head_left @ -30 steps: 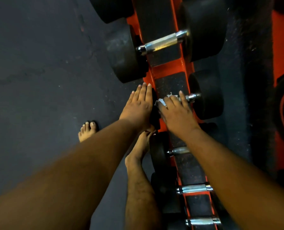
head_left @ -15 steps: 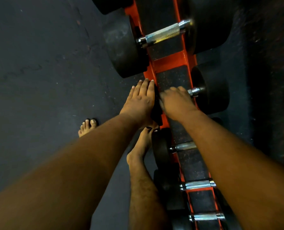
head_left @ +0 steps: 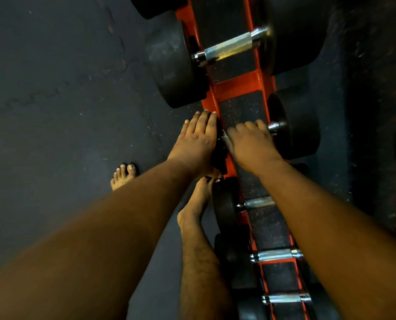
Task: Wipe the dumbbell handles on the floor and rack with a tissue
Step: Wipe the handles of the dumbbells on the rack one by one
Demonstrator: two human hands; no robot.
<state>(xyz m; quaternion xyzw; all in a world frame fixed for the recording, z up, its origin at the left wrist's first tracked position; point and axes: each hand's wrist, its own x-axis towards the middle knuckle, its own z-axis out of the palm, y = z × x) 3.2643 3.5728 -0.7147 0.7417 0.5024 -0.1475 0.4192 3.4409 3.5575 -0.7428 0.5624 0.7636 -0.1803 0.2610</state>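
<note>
Curled tighter than a second ago, right hand (head_left: 250,144) grips white tissue (head_left: 224,134) around chrome dumbbell handle (head_left: 273,126) on orange steel rack (head_left: 236,85), left hand (head_left: 198,139) flat on black weight (head_left: 219,153).

The right hand (head_left: 250,144) covers nearly all of the dumbbell handle (head_left: 273,126) beneath it; only its chrome right end shows. Of the tissue (head_left: 224,134) just a pale sliver peeks out at the hand's left edge. The left hand (head_left: 198,139) hides the left weight head (head_left: 220,155), and whether its thumb grips cannot be told. The far dumbbells and the nearest handles on the rack (head_left: 236,85) are cut off by the picture's edges.
</note>
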